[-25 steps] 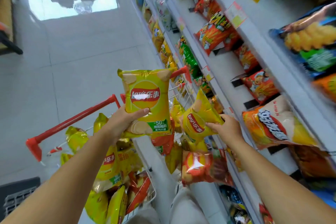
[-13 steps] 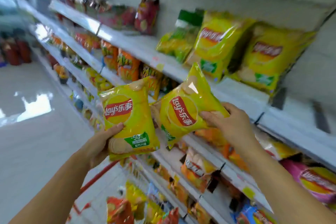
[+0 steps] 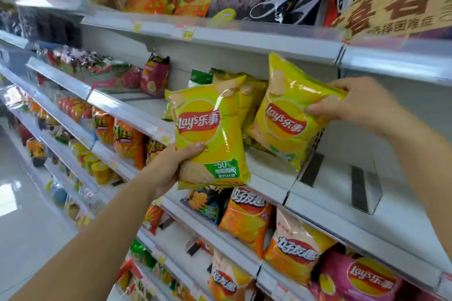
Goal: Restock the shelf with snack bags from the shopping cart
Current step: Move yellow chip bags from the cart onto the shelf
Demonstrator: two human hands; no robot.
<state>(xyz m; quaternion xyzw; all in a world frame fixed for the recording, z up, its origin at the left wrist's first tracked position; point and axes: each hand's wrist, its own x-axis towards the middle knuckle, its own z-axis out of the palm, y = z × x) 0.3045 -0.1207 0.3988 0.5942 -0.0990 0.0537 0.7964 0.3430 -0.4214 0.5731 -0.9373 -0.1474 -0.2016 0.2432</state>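
Yellow foil crisp bag (image 3: 208, 134): my left hand (image 3: 171, 168) gripped it; right hand (image 3: 354, 102) pinched second yellow bag (image 3: 286, 117), apparently touching white shelf (image 3: 330, 203).

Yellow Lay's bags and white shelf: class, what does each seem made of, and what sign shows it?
The yellow Lay's bag in the left hand and the second Lay's bag in the right hand: likely thin glossy plastic film; they crease and glint. White shelf: probably painted metal, smooth, thin rigid edges.

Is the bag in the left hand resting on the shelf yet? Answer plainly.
No, the left hand holds its yellow Lay's bag in front of the shelf, its bottom below the front lip.
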